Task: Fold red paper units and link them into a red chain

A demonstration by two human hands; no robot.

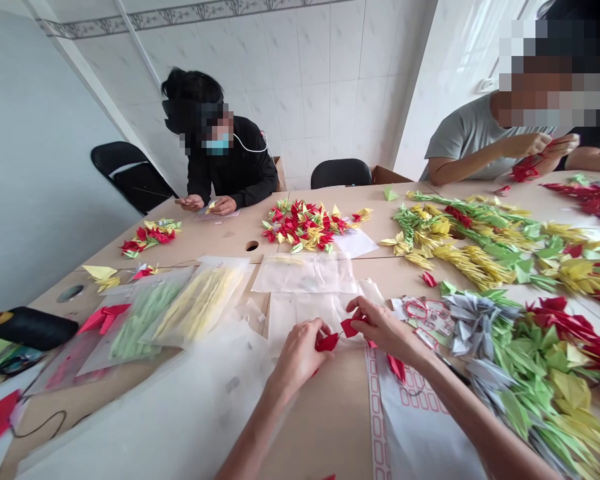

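Observation:
My left hand [300, 353] is closed in a pinch on a small red folded paper piece [327, 342] just above the wooden table [325, 413]. My right hand [383, 327] pinches another red folded paper piece [350, 327] right beside it, and the two pieces nearly touch. More red folded pieces [396, 367] show under my right wrist. A white sticker sheet with red-bordered labels [415, 413] lies below my right forearm.
Clear bags of green and yellow folded paper [180, 310] lie to the left. Piles of red, yellow and green origami [307, 225] cover the middle and right. A masked person in black [225, 160] folds paper opposite; another person in grey [480, 140] works at the far right. A black spool [30, 327] sits at the left edge.

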